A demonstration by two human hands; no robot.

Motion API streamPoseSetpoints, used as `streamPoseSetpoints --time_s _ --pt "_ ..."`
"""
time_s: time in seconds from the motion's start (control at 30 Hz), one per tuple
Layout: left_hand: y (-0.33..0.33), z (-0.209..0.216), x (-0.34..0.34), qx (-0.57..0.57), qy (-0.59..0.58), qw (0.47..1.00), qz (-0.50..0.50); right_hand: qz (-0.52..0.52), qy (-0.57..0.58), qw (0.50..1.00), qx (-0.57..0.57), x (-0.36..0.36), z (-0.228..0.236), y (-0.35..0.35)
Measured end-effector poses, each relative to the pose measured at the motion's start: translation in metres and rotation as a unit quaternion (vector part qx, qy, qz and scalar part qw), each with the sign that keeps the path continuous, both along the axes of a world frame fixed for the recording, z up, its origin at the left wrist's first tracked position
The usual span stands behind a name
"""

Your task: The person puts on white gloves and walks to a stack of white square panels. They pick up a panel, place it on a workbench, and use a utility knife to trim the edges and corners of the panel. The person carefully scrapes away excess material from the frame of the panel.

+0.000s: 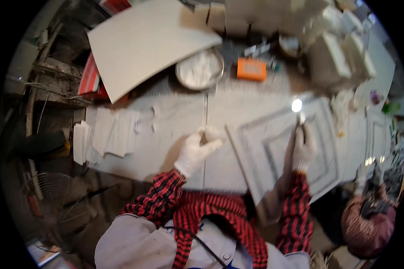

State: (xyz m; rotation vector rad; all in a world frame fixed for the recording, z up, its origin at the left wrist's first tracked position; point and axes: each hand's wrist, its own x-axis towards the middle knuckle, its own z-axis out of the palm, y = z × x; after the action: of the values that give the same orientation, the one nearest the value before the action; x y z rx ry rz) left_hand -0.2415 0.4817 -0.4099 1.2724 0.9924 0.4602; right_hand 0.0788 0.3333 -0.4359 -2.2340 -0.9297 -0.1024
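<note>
My left hand (194, 154), in a white knit glove, is held above the pale work table (166, 154). Its thumb and curled fingers stand apart, with a gap and nothing visible between them. To the right, my right hand (304, 152), also gloved, reaches over a pale square panel (280, 150) with grey nested frame lines. Its fingertips pinch a small white piece (301, 118), too small and blurred to name. The panel lies tilted, one corner past the table's near edge. Just beyond the fingertips is a bright spot of light.
A stack of white strips (114, 134) lies at the left. Behind are a large pale sheet (148, 40), a bowl of white material (199, 69), an orange box (251, 69) and upright pale blocks (336, 62). Another person (368, 215) works at the right; a wire fan guard (54, 201) stands lower left.
</note>
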Motion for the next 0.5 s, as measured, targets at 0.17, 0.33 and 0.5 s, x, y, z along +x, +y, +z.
streamPoseSetpoints --time_s 0.17,0.33,0.5 --pt "-0.014 0.01 -0.009 -0.017 0.068 0.997 -0.015 -0.013 0.01 1.0 0.013 0.002 0.007 -0.003" --pt "-0.012 0.016 -0.001 0.039 0.136 0.987 -0.077 -0.008 -0.01 1.0 0.0 0.009 -0.003 0.002" --pt "-0.006 0.011 0.002 0.076 0.186 0.97 -0.138 -0.029 -0.015 0.999 -0.039 0.022 -0.005 0.007"
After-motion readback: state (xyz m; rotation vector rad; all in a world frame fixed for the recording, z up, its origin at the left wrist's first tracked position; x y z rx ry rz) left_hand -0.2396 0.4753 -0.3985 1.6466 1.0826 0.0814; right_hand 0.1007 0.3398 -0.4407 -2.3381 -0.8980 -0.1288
